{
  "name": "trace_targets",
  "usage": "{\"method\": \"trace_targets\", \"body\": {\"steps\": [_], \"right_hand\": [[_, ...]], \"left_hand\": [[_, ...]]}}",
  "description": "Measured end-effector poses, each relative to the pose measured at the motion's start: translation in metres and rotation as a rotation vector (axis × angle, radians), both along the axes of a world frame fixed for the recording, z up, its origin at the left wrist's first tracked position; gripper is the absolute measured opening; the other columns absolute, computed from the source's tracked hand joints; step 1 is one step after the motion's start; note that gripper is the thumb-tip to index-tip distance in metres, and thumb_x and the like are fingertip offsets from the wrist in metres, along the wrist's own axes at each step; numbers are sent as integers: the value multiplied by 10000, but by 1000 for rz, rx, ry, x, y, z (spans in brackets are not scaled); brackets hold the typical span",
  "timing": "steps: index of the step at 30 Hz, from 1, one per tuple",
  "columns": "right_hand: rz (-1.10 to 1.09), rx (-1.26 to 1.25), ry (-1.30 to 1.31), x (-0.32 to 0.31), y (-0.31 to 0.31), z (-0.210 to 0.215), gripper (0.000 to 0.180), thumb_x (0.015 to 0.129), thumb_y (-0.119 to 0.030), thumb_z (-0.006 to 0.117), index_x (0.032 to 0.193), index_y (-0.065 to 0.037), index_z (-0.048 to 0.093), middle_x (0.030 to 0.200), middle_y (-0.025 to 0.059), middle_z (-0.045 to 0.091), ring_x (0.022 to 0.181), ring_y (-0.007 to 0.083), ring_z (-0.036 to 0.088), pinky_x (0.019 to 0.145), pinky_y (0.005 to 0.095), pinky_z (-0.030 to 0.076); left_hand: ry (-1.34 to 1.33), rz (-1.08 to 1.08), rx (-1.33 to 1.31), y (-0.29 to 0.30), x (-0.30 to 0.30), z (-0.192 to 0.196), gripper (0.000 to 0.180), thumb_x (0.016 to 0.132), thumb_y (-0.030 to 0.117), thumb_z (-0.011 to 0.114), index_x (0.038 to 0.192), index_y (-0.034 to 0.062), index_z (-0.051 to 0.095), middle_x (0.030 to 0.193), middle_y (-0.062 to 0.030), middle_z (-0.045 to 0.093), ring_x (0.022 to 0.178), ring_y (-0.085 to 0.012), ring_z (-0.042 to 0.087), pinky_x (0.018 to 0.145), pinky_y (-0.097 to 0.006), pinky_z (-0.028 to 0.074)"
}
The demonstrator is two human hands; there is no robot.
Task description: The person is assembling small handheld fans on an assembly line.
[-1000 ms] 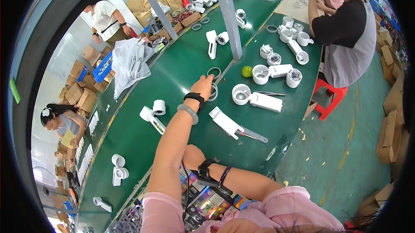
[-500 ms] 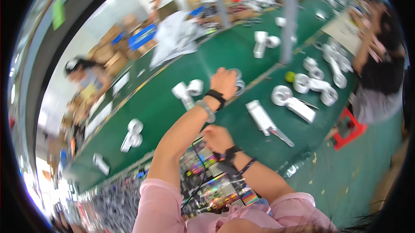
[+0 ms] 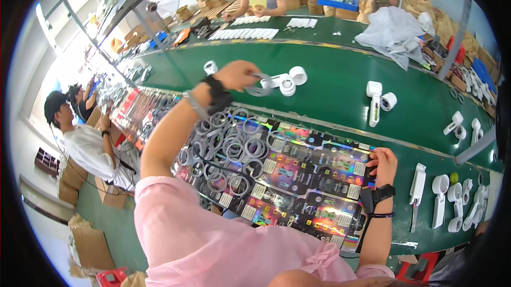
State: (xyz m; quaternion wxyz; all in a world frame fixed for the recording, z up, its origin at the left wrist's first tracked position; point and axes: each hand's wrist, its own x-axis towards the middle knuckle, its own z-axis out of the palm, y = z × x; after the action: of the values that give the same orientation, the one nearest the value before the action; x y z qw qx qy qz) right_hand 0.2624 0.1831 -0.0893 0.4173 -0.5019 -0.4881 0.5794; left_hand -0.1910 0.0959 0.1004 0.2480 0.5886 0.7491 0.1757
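Left hand [image 3: 237, 75] grips grey rings [image 3: 259, 94] beyond far edge of printed boxes [image 3: 290, 167], over green table [image 3: 332, 82]; round, no long axis, right hand [image 3: 384, 164] well apart. Right fingers parted, seemingly empty, at boxes' right edge. Ring pile [image 3: 232, 148] on boxes' left part.
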Motion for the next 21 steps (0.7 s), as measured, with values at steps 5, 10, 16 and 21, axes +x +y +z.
{"method": "trace_targets", "body": {"steps": [5, 10, 16, 21], "right_hand": [[-12, 27, 6, 3, -2, 1, 133, 898, -166, 552, 902, -45, 607, 747, 40, 608, 506, 93, 588, 330, 180, 358], [-26, 45, -8, 2, -2, 0, 135, 904, -169, 549, 908, -48, 608, 752, 41, 612, 520, 95, 593, 333, 180, 359], [16, 43, -16, 1, 0, -6, 182, 934, -207, 515, 936, -46, 599, 767, 36, 614, 536, 91, 594, 341, 188, 371], [-42, 37, -11, 5, -2, 0, 149, 917, -176, 537, 907, -45, 607, 750, 37, 612, 527, 87, 589, 342, 177, 360]], "left_hand": [[119, 390, -162, -123, -148, -23, 275, 836, 260, 630, 812, -13, 604, 624, -66, 604, 475, -130, 590, 411, -266, 503], [90, 648, -226, -218, -231, -85, 258, 804, 226, 628, 743, -25, 619, 580, -128, 604, 485, -226, 624, 413, -333, 477], [1097, -224, -637, -282, -292, -113, 362, 700, 481, 692, 950, 220, 693, 889, -43, 674, 915, -241, 636, 788, -383, 488], [1169, -309, -737, -250, -297, -124, 393, 650, 492, 731, 942, 230, 701, 953, -40, 681, 969, -258, 629, 809, -387, 491]]}}
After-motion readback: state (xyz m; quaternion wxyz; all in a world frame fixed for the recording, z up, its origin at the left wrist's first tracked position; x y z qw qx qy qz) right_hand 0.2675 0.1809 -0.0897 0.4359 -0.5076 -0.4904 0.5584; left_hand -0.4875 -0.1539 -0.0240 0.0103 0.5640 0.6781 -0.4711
